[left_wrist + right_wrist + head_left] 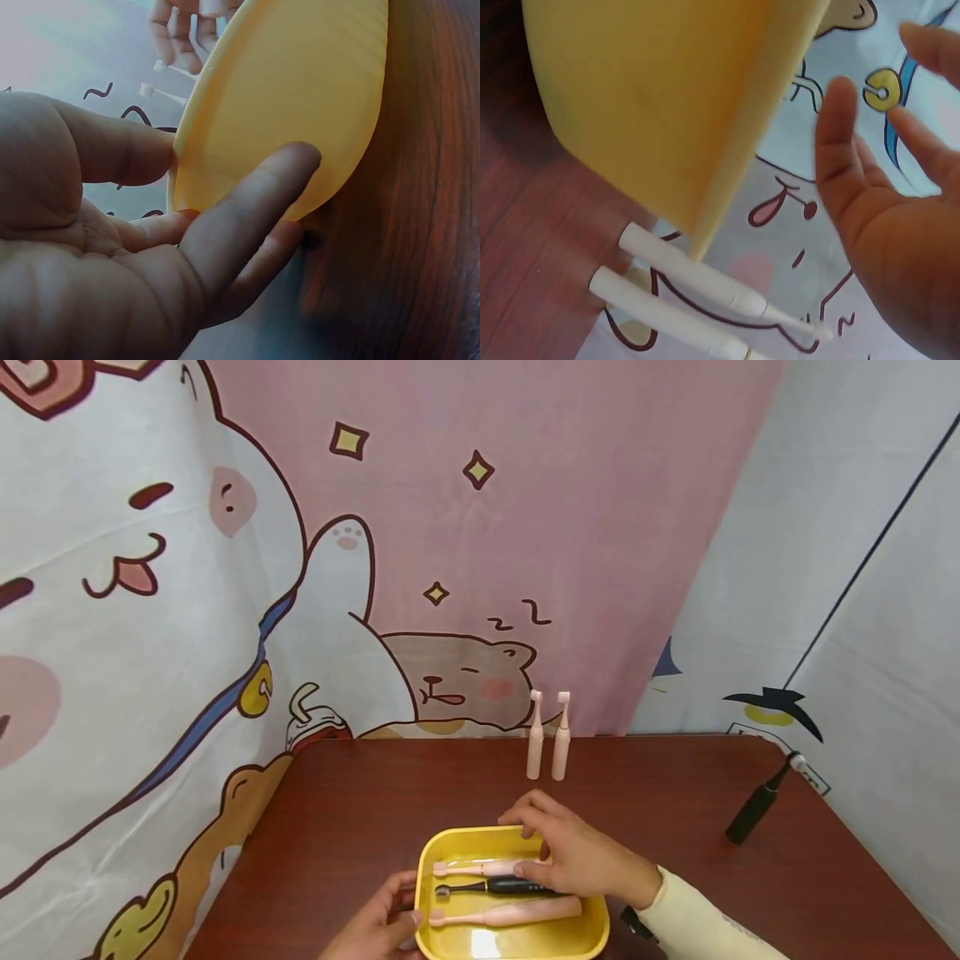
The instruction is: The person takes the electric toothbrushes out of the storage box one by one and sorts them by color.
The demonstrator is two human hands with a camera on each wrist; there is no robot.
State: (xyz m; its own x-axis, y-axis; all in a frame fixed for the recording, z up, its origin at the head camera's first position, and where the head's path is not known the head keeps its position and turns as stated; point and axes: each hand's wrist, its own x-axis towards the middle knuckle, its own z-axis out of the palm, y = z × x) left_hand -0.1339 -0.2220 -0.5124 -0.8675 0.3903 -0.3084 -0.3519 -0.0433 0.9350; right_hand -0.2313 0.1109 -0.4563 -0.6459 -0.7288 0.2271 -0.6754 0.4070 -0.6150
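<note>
My left hand (378,922) grips the left end of a yellow tray (300,90), its thumb at the rim and fingers against the outer wall. Inside the tray lie two pink electric toothbrushes, one at the front (525,912) and one at the back (472,869), with a black electric toothbrush (506,885) between them. Over the tray's back right part hovers my right hand (581,852), fingers bent and apart, partly hiding the back pink and the black toothbrush. In the right wrist view that hand (900,225) holds nothing and is beside the tray's rim.
Two pale pink electric toothbrushes (535,752) (682,262) stand upright side by side at the table's back. A black electric toothbrush (753,810) stands at the right. Behind the reddish-brown table (360,793) hangs a cartoon-printed cloth (600,527).
</note>
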